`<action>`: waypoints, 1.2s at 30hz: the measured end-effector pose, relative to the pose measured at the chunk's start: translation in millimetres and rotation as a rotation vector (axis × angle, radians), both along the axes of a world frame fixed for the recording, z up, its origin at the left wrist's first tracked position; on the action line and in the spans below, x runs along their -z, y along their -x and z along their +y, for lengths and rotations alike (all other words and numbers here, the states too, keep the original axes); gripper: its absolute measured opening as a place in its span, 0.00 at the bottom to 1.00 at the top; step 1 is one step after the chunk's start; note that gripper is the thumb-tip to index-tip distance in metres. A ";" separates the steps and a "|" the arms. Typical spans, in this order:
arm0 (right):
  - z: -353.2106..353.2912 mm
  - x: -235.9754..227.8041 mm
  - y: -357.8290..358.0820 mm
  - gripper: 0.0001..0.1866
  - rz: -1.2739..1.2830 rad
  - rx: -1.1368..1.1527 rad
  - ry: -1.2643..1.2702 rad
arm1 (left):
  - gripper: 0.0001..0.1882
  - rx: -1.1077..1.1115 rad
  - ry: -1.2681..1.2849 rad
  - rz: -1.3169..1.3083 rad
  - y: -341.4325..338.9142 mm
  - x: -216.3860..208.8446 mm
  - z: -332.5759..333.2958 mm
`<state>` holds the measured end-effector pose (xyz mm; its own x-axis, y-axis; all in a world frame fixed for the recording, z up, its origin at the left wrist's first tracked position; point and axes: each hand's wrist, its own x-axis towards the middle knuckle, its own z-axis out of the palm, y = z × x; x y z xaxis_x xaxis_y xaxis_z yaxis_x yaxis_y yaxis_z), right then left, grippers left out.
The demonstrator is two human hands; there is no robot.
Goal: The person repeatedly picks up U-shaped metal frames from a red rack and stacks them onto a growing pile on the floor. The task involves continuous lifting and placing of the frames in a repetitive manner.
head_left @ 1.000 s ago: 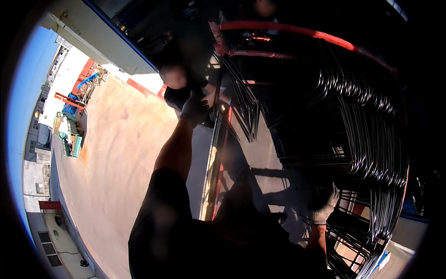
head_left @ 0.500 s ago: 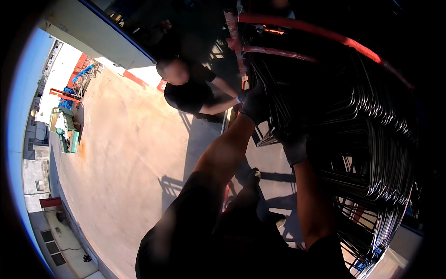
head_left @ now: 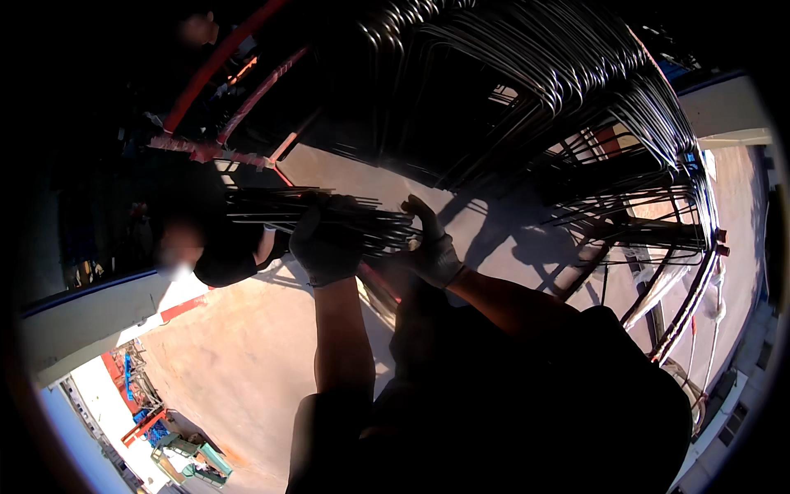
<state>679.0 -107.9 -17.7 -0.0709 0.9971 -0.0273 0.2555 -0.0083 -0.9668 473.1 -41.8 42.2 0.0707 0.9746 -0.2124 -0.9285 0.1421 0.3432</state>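
A bundle of thin dark metal frames (head_left: 383,224) lies sideways in front of me, its bent ends toward my right. My left hand (head_left: 325,247), in a grey work glove, is closed around the bundle's middle. At the bent ends, my gloved right hand (head_left: 436,253) cups the rods, with thumb and fingers on either side of them. A co-worker in a dark shirt (head_left: 226,243) stands at the left, close to the bundle's far end; shadow hides most of their hands. Many more such frames (head_left: 551,70) hang nested in a large stack beyond me.
Red rack bars (head_left: 234,58), partly wrapped, rise at the upper left. A curved rack edge with a rope (head_left: 714,305) stands at the right. Sunlit concrete floor (head_left: 222,354) spreads at the lower left, with a green metal cart (head_left: 197,457) farther off.
My view has swung to the right. The bundle has come away from the hanging stack and is now held sideways between my hands. The co-worker appears farther left.
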 end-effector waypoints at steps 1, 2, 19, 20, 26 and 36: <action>-11.1 -8.1 -15.3 0.65 -0.078 0.007 0.061 | 0.20 -0.009 0.024 0.014 -8.9 -1.1 -15.4; -25.5 -9.0 -29.8 0.65 -0.081 0.023 0.064 | 0.19 0.067 -0.038 0.045 -27.5 -19.0 -26.6; -289.5 -29.3 -293.4 0.49 0.132 0.691 -0.025 | 0.13 0.455 0.305 0.120 -334.4 -72.9 -210.4; -304.0 -20.5 -305.5 0.51 0.184 0.730 0.002 | 0.13 0.514 0.338 0.105 -355.7 -79.1 -219.8; -367.3 -32.3 -366.5 0.48 0.076 0.969 -0.005 | 0.08 0.744 0.349 0.070 -453.8 -65.0 -257.7; -411.8 15.2 -496.0 0.36 0.384 1.405 -0.108 | 0.09 0.959 0.511 0.109 -657.9 -65.2 -302.6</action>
